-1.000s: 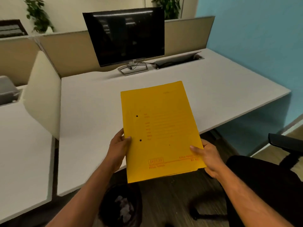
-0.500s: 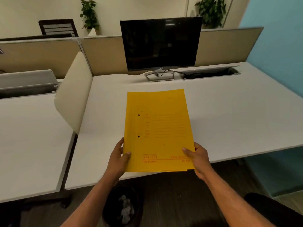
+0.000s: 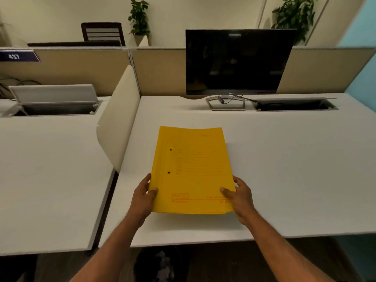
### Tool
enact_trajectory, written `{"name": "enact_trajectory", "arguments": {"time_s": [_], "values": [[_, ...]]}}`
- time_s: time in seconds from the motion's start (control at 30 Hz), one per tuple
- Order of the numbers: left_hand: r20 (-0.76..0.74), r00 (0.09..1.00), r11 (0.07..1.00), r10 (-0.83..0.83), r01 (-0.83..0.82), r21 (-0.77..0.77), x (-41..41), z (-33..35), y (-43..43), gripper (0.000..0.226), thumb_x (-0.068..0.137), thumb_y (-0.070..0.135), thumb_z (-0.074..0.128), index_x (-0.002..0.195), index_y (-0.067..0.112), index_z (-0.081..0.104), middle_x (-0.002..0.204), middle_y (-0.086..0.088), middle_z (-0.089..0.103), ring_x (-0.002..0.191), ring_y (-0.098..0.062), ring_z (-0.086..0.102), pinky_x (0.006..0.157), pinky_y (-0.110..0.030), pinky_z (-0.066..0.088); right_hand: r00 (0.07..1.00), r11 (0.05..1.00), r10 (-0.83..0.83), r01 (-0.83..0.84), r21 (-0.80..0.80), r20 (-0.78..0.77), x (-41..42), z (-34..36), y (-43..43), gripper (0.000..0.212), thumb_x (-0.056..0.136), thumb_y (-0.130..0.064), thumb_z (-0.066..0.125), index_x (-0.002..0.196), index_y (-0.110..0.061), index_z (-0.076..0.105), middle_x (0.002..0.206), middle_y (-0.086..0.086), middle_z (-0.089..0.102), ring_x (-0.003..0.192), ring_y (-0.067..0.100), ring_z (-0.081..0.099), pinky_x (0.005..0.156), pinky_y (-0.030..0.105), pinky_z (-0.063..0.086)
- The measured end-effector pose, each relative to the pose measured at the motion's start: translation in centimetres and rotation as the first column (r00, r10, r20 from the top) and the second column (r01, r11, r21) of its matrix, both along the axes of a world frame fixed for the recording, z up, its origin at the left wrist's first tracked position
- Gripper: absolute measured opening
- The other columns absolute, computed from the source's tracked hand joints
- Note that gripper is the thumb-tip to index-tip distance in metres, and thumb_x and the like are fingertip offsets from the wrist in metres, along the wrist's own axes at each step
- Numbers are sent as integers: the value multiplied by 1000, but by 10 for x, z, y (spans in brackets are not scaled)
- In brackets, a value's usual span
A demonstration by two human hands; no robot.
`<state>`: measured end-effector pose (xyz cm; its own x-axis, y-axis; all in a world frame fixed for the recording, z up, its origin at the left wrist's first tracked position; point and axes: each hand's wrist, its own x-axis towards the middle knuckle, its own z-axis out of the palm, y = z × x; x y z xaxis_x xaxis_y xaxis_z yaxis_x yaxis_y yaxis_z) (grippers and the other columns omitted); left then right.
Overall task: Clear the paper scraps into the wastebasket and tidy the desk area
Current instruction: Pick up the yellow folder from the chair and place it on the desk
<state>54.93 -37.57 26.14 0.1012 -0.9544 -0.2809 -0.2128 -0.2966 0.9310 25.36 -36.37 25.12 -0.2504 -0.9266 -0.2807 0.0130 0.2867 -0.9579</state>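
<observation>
A yellow file folder [image 3: 193,169] with red print and two punch holes hovers just above the white desk [image 3: 284,169], casting a shadow under its near edge. My left hand [image 3: 143,197] grips its lower left edge, thumb on top. My right hand [image 3: 239,195] grips its lower right corner the same way. Below the desk's front edge, between my forearms, stands a dark wastebasket [image 3: 160,263] with crumpled paper scraps [image 3: 164,267] inside; its rim is partly hidden by the desk and my left arm.
A black monitor [image 3: 238,62] on a stand sits at the desk's back, beside an open cable tray [image 3: 295,104]. A cream divider panel [image 3: 118,127] separates a neighbouring desk [image 3: 50,169] on the left. Tan partitions run behind. A blue wall is at the right.
Both hands have carried the folder forward, from over the desk's front edge to fully over the desktop, and lower. The view has swung left and forward; the black chair has left the view.
</observation>
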Motion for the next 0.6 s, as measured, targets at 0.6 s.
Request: {"name": "enact_trajectory", "arguments": {"time_s": [0.6], "values": [[88, 981, 985, 174, -172, -33, 46, -15, -158, 50, 101, 13, 46, 150, 18, 35, 147, -9, 45, 124, -26, 50, 97, -39, 44, 985, 984, 168, -166, 58, -46, 47, -14, -192, 58, 85, 8, 63, 136, -15, 49, 104, -1, 63, 79, 5, 62, 52, 11, 50]]}}
